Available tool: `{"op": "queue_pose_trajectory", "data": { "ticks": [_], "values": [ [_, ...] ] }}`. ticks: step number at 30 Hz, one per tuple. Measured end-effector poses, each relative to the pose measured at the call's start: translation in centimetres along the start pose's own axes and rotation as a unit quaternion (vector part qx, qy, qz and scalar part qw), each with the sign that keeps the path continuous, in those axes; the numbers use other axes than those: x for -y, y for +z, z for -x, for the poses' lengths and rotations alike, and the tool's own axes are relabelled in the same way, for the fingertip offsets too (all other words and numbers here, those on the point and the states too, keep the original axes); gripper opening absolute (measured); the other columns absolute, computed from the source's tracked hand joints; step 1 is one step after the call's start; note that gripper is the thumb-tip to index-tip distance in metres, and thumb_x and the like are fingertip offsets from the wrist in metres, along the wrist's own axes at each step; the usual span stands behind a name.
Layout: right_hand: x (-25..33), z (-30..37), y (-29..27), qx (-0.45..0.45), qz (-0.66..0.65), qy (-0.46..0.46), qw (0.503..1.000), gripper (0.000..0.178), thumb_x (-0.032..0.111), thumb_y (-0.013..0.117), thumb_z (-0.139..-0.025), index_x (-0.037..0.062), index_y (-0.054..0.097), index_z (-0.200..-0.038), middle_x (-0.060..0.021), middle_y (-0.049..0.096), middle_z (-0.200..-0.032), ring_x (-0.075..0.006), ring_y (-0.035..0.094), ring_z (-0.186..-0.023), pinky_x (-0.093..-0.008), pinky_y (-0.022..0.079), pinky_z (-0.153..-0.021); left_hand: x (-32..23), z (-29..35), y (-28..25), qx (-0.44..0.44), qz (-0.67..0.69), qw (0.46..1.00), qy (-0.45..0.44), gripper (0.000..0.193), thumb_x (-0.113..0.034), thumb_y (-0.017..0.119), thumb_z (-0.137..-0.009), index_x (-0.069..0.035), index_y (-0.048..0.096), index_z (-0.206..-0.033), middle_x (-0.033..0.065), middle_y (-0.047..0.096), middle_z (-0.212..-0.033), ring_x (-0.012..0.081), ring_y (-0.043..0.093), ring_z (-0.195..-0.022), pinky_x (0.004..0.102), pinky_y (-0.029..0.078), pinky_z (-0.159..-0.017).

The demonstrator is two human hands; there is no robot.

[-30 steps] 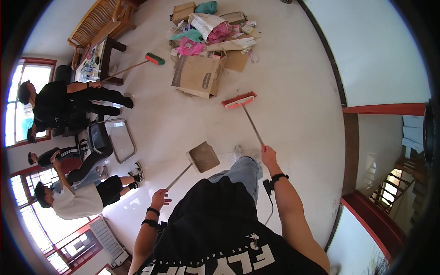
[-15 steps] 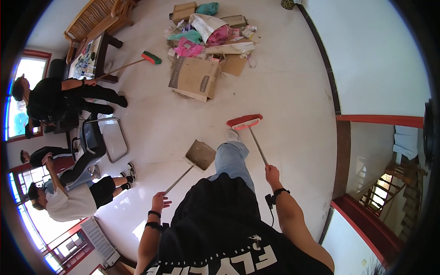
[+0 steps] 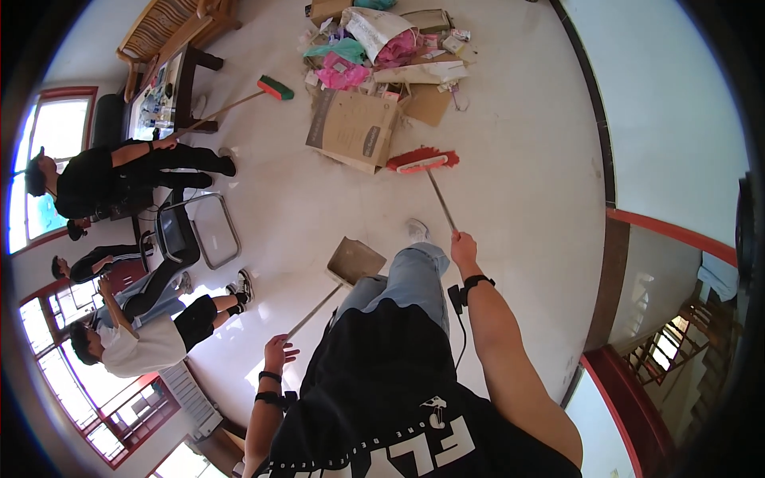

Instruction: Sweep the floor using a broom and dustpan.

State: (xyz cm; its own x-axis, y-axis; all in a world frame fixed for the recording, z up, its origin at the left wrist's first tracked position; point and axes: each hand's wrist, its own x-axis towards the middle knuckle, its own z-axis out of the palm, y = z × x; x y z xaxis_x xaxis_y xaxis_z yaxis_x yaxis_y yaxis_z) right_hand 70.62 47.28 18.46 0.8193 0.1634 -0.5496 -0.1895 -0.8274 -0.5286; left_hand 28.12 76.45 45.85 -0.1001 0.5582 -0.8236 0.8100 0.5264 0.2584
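My right hand [image 3: 464,245] is closed round the handle of a red-bristled broom [image 3: 423,162], its arm stretched forward. The broom head is just to the right of a large cardboard box [image 3: 347,129] that lies on the floor. At the lower left, my left hand [image 3: 277,351] grips the long handle of a dustpan [image 3: 355,260]; some of its fingers stick out from the handle. The pan is beside my legs with its inside facing up, and I make out nothing in it. Beyond the box lies a heap of rubbish [image 3: 382,48] with bags, cardboard and paper.
To the left a person in black [image 3: 103,179] holds a green-and-red broom [image 3: 275,88]. Another in a white shirt [image 3: 147,342] stands nearer, by a black chair [image 3: 177,227]. A table [image 3: 183,84] and a wooden bench [image 3: 163,36] are at the far left. A wall runs along the right.
My right hand has pushed the broom forward to beside the cardboard box. I have stepped ahead, so the heap appears closer to the top edge. The dustpan stays in my left hand.
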Motion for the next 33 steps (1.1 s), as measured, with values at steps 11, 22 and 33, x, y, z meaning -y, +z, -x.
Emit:
{"op": "queue_pose_trajectory", "data": {
  "ticks": [11, 22, 33],
  "values": [
    [-2.8, 8.9, -6.1, 0.011, -0.023, -0.020, 0.999, 0.028, 0.029, 0.052, -0.088, 0.0033, 0.061, -0.090, -0.0196, 0.062, -0.080, -0.0374, 0.060, -0.079, -0.0440, 0.047, -0.069, -4.0, -5.0, -1.7, 0.007, 0.000, 1.000, 0.015, 0.030, -0.017, 0.033, -0.093, -0.007, 0.048, -0.117, 0.0153, 0.054, -0.102, 0.0299, 0.067, -0.069, 0.0336, 0.054, -0.050],
    [1.6, 22.5, -3.2, -0.001, 0.037, 0.071, 0.997, 0.031, 0.032, 0.053, -0.087, 0.0027, 0.063, -0.087, -0.0173, 0.062, -0.071, -0.0353, 0.060, -0.069, -0.0416, 0.047, -0.062, -9.2, -20.7, -10.3, -0.037, 0.051, 0.997, 0.033, 0.029, -0.007, 0.034, -0.087, -0.006, 0.052, -0.110, 0.0107, 0.056, -0.082, 0.0277, 0.066, -0.062, 0.0344, 0.052, -0.045],
    [8.0, 24.1, -0.6, -0.006, -0.100, 0.197, 0.975, 0.031, 0.032, 0.056, -0.089, 0.0014, 0.064, -0.090, 0.0004, 0.046, -0.055, -0.0082, 0.042, -0.040, -0.0250, 0.036, -0.035, -10.4, -26.3, -15.1, -0.012, -0.038, 0.997, 0.062, 0.032, -0.001, 0.036, -0.083, -0.007, 0.054, -0.109, 0.0085, 0.058, -0.080, 0.0233, 0.065, -0.061, 0.0351, 0.051, -0.047]
  ]
}}
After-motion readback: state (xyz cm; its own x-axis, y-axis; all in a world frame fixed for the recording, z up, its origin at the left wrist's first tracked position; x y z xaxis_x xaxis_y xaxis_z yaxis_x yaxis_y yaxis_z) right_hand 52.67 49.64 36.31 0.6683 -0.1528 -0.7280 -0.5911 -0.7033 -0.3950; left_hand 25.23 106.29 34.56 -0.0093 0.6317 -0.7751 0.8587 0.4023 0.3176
